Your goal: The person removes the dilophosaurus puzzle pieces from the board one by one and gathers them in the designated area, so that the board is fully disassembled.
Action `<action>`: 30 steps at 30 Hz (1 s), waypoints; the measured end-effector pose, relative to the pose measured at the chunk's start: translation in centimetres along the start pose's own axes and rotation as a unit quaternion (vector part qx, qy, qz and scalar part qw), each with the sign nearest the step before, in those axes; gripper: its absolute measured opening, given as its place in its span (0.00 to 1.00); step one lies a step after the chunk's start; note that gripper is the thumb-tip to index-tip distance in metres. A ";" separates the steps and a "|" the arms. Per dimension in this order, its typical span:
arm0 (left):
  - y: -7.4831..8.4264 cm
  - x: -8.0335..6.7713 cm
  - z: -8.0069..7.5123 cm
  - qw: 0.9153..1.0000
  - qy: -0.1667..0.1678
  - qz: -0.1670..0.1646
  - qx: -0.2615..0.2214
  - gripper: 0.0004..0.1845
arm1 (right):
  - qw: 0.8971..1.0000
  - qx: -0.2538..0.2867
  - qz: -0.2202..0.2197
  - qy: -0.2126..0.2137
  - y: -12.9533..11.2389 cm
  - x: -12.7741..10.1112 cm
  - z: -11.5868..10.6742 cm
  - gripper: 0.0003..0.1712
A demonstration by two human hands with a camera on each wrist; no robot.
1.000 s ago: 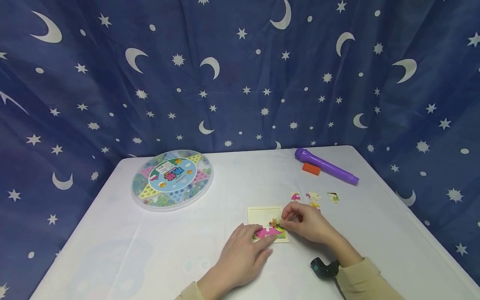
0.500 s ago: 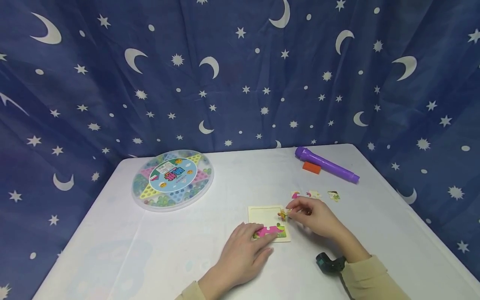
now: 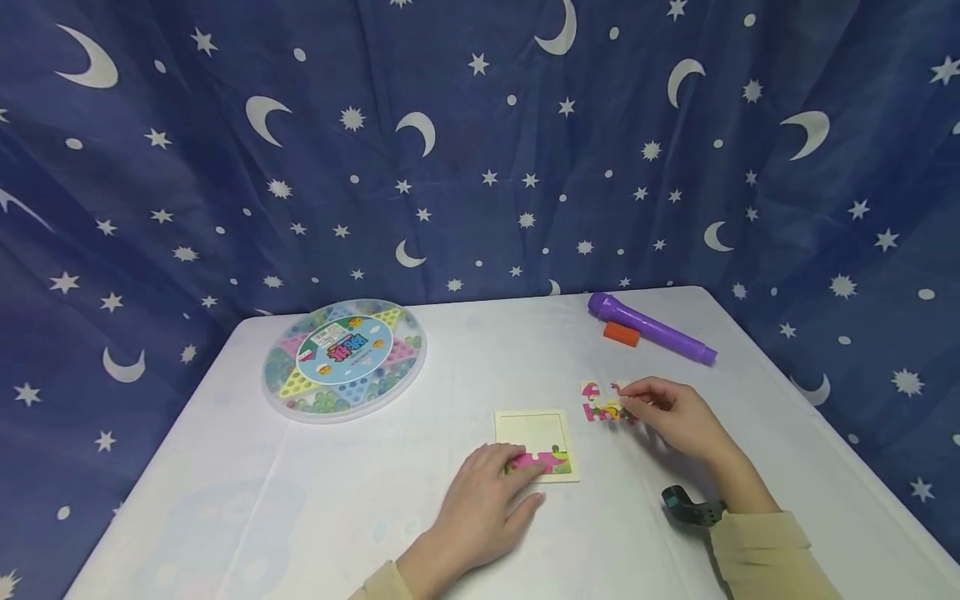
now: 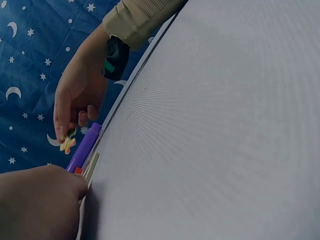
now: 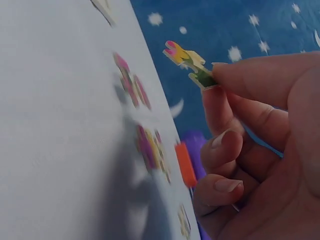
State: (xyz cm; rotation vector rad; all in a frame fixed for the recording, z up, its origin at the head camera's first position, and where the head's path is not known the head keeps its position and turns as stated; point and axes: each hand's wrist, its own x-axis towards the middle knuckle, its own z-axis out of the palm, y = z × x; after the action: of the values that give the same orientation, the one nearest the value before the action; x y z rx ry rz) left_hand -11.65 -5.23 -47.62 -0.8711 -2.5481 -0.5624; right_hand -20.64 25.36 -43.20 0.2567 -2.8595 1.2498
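I am pinching a puzzle piece (image 5: 191, 62) by one edge in my right hand (image 3: 675, 417), lifted just right of the puzzle tray (image 3: 536, 433); it looks thin, light, stiff. My left hand (image 3: 487, 500) is pressing relaxed fingers on the tray's near-left corner.

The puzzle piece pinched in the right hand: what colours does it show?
Pink, yellow and green puzzle piece; clearest in the right wrist view.

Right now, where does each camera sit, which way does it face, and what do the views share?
Head: above the white table, looking forward and down; both hands and beige sleeves show.
Left wrist: low at the table surface, looking across; left hand close, right hand beyond.
Right wrist: beside the right hand's fingers, facing the blue starry curtain.
Shared: all three show the small yellow-and-pink jigsaw piece in the right hand's grip.
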 end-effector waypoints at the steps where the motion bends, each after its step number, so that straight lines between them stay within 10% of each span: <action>1: 0.0 0.0 0.0 1.000 0.004 -0.001 -0.003 0.20 | 1.000 -0.002 0.001 0.002 0.3 0.0 -0.3 0.19; 30: -0.5 0.5 -0.6 0.995 0.076 -0.070 -0.007 0.20 | 0.994 -0.054 0.091 0.004 4.1 -0.4 -3.9 0.24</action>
State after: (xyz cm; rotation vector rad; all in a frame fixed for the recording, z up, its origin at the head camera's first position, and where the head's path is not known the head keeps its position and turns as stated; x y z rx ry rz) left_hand -12.25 -5.66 -46.99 -0.6307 -2.4815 -0.6638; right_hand -21.07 31.05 -43.59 -0.0105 -2.9877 1.1094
